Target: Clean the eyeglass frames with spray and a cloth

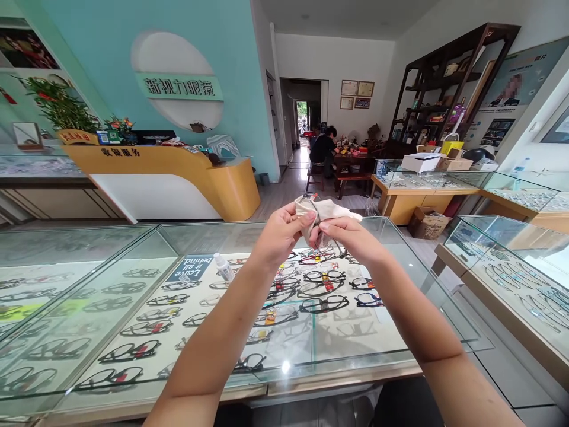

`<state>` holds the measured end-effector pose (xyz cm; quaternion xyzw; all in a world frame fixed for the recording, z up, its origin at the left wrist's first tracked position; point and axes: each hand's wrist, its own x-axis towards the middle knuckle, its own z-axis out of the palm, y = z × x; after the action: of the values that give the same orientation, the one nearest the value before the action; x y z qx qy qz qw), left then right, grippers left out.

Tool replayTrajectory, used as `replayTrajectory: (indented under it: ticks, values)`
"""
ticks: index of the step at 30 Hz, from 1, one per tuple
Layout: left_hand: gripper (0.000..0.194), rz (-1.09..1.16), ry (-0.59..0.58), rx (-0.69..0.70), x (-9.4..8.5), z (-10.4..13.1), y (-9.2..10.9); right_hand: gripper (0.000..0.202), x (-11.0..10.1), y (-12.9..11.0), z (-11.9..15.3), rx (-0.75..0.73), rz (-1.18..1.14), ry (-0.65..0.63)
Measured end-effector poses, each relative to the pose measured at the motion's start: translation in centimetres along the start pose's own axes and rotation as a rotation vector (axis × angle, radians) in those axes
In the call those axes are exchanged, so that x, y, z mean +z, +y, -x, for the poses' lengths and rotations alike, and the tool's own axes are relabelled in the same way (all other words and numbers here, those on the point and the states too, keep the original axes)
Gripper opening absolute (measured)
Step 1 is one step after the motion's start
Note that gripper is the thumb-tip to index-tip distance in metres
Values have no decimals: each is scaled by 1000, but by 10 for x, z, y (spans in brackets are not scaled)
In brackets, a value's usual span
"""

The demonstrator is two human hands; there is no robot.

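We hold a pair of glasses [320, 249] above the glass table [400, 279], wrapped in a beige cloth [326, 209] so fingers never touch the lenses. Left hand [281, 232] and right hand [344, 235] meet, each grip pinched on cloth and frame, forearms raised, converging.

"新视力眼镜" on the green wall sign [179, 87]; "Leave it all behind" on the blue card [190, 267].

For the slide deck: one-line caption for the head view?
Left hand and right hand rub a beige cloth over eyeglasses above a glass display counter.
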<state>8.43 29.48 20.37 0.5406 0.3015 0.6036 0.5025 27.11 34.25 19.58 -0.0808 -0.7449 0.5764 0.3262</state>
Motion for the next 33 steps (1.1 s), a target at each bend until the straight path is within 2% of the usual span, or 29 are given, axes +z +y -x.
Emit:
replayTrajectory:
  ticks: [5, 12, 15, 19, 22, 26, 28, 30, 33]
  values:
    - [51, -24, 45, 23, -2, -2, -3, 43, 6, -4, 1, 21, 56, 5]
    - [45, -76, -52, -27, -19, 1, 10, 39, 2, -4, 4, 59, -60, 135]
    - [43, -38, -67, -26, -17, 4, 10, 36, 0, -2, 4, 84, -144, 169]
    - [45, -40, 3, 51, -2, 9, 2, 39, 3, -1, 4, 131, -182, 143]
    - [43, -73, 72, 108, 6, 9, -8, 40, 8, 0, 4, 111, -197, 111]
    - [45, -98, 205, 200, 4, 6, -13, 37, 10, -1, 4, 86, -195, 114]
    - [48, -104, 150, 176, -2, 4, -9, 36, 8, -3, 5, 82, -190, 125]
    - [48, -99, 36, 107, -9, 4, -3, 36, 4, -5, 5, 85, -193, 140]
    - [47, -59, -61, 29, -9, 5, 3, 37, 0, -6, 5, 105, -215, 151]
